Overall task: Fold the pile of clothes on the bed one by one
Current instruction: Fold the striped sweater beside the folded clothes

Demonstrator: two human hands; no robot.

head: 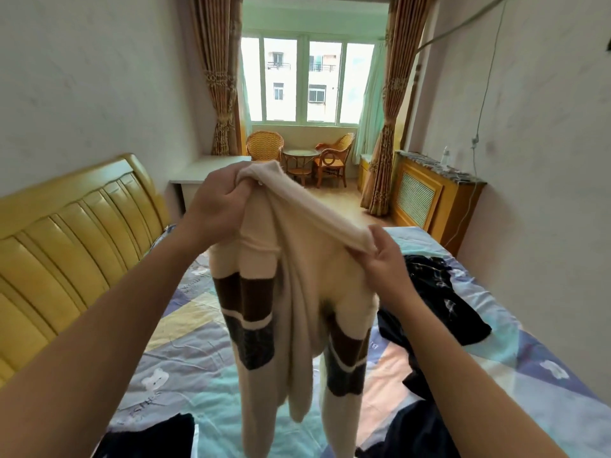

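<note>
Cream sweater (297, 292) hangs above the bed (185, 352), bunched, my left hand (215, 206) and right hand (385, 256) both gripping its top edge. Risk: twisted sleeves stay tangled, so it lands crooked on the dark clothes (433, 302).

Sweater (297, 292) above bed (185, 352)

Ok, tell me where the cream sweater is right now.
In the head view the cream sweater hangs mid-frame above the bed, held up by both hands: the left hand grips its top, the right hand pinches it lower right.
</note>
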